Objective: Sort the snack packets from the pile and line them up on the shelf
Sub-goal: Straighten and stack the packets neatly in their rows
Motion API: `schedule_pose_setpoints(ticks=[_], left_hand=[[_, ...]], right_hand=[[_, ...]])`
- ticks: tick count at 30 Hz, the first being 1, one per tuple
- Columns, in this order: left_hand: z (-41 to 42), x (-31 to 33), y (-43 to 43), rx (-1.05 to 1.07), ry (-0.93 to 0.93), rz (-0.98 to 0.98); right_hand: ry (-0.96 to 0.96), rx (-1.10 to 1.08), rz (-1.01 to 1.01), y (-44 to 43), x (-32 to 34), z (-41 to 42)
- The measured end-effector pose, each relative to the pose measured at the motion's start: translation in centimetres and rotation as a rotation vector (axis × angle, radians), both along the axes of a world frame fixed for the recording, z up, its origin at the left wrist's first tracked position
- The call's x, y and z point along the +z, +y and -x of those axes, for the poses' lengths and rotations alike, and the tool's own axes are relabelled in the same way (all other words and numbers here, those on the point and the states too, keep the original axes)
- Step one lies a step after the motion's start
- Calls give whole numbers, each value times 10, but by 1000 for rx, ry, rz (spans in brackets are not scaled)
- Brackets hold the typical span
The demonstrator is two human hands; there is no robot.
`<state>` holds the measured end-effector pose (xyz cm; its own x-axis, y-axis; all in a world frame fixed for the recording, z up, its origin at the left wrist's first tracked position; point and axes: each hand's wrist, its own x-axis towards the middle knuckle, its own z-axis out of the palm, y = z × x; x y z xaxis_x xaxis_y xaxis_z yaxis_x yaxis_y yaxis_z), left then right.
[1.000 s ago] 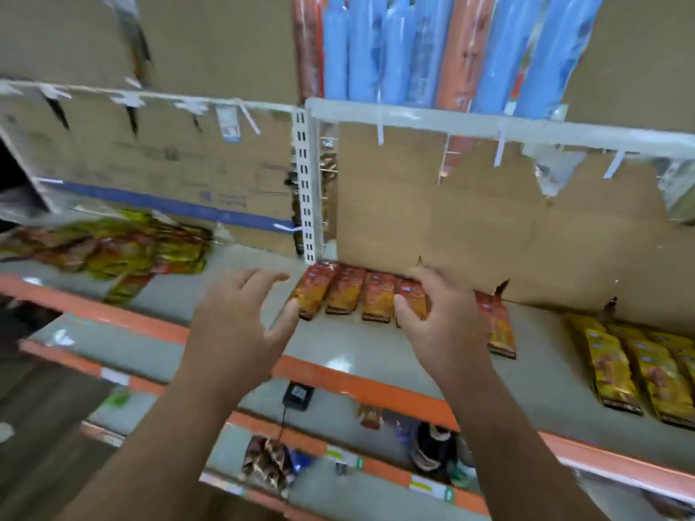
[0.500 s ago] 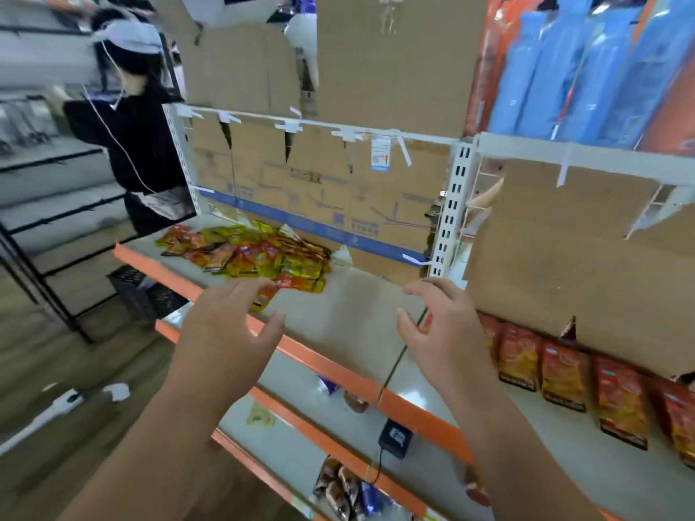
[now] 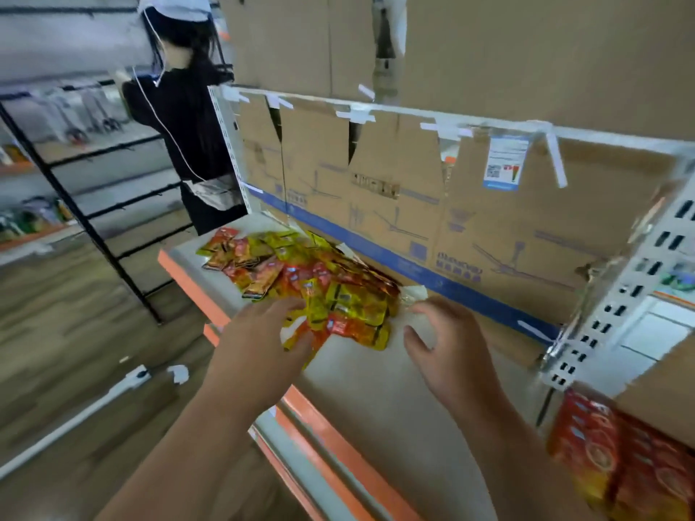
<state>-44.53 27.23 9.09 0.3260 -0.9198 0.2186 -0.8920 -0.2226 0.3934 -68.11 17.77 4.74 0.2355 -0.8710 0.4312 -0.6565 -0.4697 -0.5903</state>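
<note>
On the shelf (image 3: 368,389), snack packets (image 3: 312,283)

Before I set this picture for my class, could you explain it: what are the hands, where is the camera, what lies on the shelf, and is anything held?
There is no machine here: the two grips are a person's bare hands. The one camera sits on that person's head, looking forward and down. The left grip has its fingertips at the near edge of a mixed pile of red and yellow snack packets on the shelf. The right grip hovers beside the pile. Neither holds a packet. At lower right lie more red packets, blurred. Another person stands beyond the shelf's far end.
</note>
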Motion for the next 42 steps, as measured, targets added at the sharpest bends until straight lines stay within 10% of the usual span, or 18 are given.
schedule_pose_setpoints(ticks=[14,22,32,42], left_hand=[[-42,-99,-70,-44,30,-363],[-76,-136,-106,-280,20,-221],[-125,-111,-126,-627,186,-218],[-114,-121,-137,-569,366,-204]], right_hand=[[288,72,-300,-56,-86,-83],[460,-194,-282,-63,-105,-118],[264,-320,-132,-43,-84,-141],[189,-611,-477,0,-81,-124]])
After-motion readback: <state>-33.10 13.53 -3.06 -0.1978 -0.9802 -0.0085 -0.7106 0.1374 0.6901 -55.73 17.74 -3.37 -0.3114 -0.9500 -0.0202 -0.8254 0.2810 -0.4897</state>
